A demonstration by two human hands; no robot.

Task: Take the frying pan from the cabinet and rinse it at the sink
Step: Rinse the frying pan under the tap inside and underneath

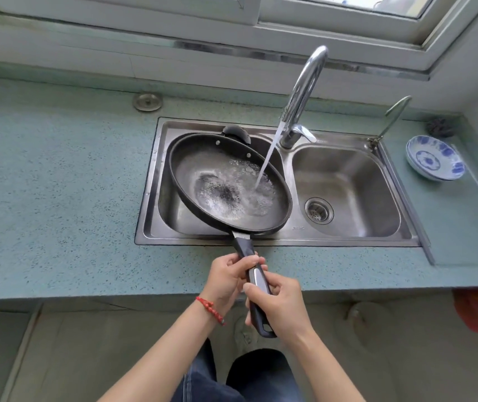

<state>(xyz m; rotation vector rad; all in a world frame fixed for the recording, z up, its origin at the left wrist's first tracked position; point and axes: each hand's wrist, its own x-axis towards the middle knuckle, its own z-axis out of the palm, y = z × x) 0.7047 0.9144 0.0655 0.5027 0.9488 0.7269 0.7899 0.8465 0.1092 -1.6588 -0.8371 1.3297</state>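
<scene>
A black frying pan [197, 172] is held over the left basin of the steel double sink [353, 239], tilted slightly. Water streams from the chrome faucet [304, 91] into the pan's right side and swirls there with bubbles. The pan's long dark handle [256, 278] reaches back over the counter edge. My left hand [227, 281], with a red bracelet at the wrist, grips the handle near its middle. My right hand [282, 309] grips the handle's end, just behind the left hand.
A teal speckled countertop [58, 184] surrounds the sink. The right basin has a drain strainer [319, 210]. A blue-and-white dish [434, 157] and a dark scrubber [440, 126] sit at the right. A small second tap [391, 117] stands behind the right basin. A window runs along the back.
</scene>
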